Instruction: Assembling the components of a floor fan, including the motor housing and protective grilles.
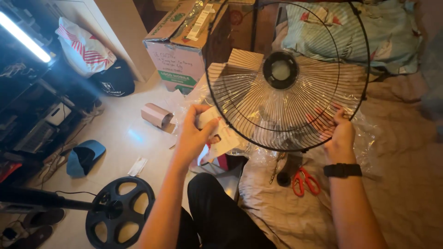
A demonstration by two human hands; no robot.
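A round black wire fan guard [286,74] stands tilted in front of me, its hub ring near the top centre. My right hand [340,133] grips the guard's lower right rim; a black watch sits on that wrist. My left hand [194,133] holds a white folded paper leaflet [217,136] at the guard's lower left edge. Clear plastic wrapping [369,138] lies crumpled under the guard on the brown bedsheet.
Red-handled scissors [304,180] and a dark cylindrical part [286,173] lie on the sheet below the guard. A black round fan base with its pole [117,210] lies on the floor at lower left. A cardboard box [184,46], small pink box [157,114] and blue slipper [85,157] sit on the floor.
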